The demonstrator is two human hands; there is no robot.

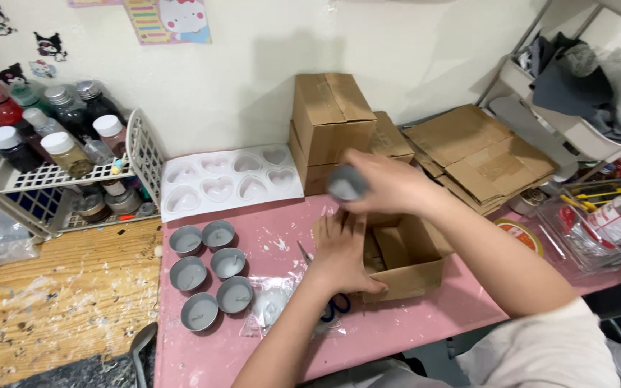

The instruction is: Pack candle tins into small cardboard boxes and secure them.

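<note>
On the pink tabletop (425,323), an open cardboard box (405,260) sits in front of the person, flaps up. Left hand (341,253) lies flat on the box's near-left flap and edge, fingers spread, pressing it steady; grip there is loose, not closed round anything. Right hand (389,183) is raised above the box's far side, grip clenched on a small grey tin (346,182); the tin sticks out to the left of the fingers, blurred, held clear of the tabletop and of the box. Step in hand, as I judge it: moving a tin between the box and the tabletop; which way cannot be told. Any next move would call for a level carry and a steady box. Six matching grey tins (208,273) stand in a cluster on the tabletop to the left, well apart from the held one, each seemingly filled with pale wax. Blue-handled scissors (332,305) lie partly under the left forearm, beside a clear plastic bag (271,305). A white heart-shaped mould tray (231,179) lies further back, next to stacked closed cardboard boxes (328,126).
</note>
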